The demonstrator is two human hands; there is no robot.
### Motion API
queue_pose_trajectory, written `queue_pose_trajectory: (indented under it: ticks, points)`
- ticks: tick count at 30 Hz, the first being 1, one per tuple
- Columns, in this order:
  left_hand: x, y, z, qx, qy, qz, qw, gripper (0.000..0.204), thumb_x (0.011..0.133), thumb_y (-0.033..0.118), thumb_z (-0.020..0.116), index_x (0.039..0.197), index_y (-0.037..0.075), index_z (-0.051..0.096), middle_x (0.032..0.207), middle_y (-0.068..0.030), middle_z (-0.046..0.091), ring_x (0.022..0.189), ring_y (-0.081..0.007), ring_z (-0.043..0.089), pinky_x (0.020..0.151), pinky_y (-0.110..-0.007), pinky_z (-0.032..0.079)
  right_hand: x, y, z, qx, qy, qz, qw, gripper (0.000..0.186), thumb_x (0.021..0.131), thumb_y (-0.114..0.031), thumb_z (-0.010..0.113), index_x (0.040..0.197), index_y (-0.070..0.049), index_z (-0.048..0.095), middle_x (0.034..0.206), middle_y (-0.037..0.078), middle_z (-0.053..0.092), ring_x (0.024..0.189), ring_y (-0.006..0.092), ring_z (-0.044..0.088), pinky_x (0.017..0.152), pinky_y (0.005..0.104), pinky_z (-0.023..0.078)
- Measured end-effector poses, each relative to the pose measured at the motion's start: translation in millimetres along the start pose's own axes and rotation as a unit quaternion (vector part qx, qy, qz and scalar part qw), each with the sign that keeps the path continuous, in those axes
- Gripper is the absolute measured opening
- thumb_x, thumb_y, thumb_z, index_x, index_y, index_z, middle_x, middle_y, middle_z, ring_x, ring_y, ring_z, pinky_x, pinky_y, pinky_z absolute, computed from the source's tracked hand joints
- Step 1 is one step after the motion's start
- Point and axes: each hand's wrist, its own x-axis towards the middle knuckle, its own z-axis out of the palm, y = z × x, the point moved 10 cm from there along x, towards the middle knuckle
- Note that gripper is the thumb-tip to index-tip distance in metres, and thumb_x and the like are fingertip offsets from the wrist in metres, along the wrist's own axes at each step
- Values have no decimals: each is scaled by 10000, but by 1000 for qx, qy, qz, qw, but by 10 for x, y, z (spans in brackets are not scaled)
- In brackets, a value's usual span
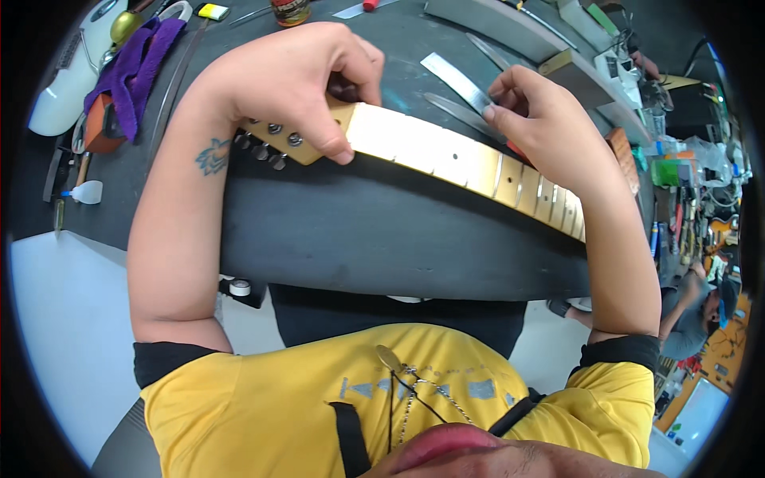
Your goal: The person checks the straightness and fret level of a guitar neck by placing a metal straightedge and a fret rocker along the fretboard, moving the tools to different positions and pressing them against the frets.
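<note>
A light wooden guitar neck [470, 171] with metal frets and dot inlays lies across the dark work mat, its headstock with silver tuners [275, 143] at the left. My left hand [315, 95] is curled over the neck where it meets the headstock, gripping it with the thumb on the near edge. Beyond the neck, my right hand [542, 127] has thumb and fingers closed on the lower end of a flat metal strip [450, 78]. A thin pointed blade [458, 107] runs beside the strip, with a bit of red under my hand.
The dark bench [382, 239] holds a purple cloth [143, 60], an orange block [103, 131], a small jar [291, 9] and long metal bars [494, 32] at the back. Tool racks and bags [689, 167] stand at the right, where another person [689, 323] is seated.
</note>
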Motion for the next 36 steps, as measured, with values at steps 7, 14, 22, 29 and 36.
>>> queue_pose_trajectory:
  ticks: [7, 14, 22, 29, 36]
  points:
    - [20, 129, 20, 58, 22, 30, 998, 434, 620, 112, 927, 1001, -40, 784, 984, -84, 708, 915, -226, 695, 843, -345, 555, 81, -68, 83, -69, -4, 49, 996, 313, 978, -132, 795, 1241, 23, 724, 1109, 255, 783, 1065, 430, 752, 966, 495, 579]
    - [6, 195, -22, 73, 33, 6, 997, 375, 654, 101, 912, 963, -30, 744, 1023, -71, 695, 958, -216, 673, 882, -344, 539, -204, -315, -263, 47, 104, -17, 993, 197, 1023, -87, 705, 1187, 22, 707, 1026, 237, 759, 975, 409, 750, 864, 477, 579]
    - [4, 22, -107, 32, 31, 30, 999, 358, 668, 159, 903, 928, -30, 746, 961, -30, 599, 886, -174, 591, 808, -307, 468, -167, -617, -102, 188, 94, -145, 967, 197, 1050, -19, 680, 1233, 22, 741, 1012, 56, 748, 961, 149, 694, 901, 292, 548]
    - [53, -103, -85, -64, -8, -60, 996, 429, 657, 168, 905, 998, -62, 782, 982, -14, 590, 910, -124, 580, 812, -276, 451, -170, -715, -70, 186, 41, -101, 977, 184, 1034, -69, 675, 1160, 37, 758, 1009, 226, 788, 938, 343, 771, 875, 402, 588]
    - [-37, -108, -94, -132, -21, -126, 983, 375, 753, -29, 947, 1091, -109, 806, 1069, -102, 715, 921, -167, 708, 737, -296, 545, -255, -839, -165, 178, 37, -93, 979, 175, 1037, -67, 680, 1145, 46, 760, 993, 210, 799, 907, 293, 777, 851, 381, 598]
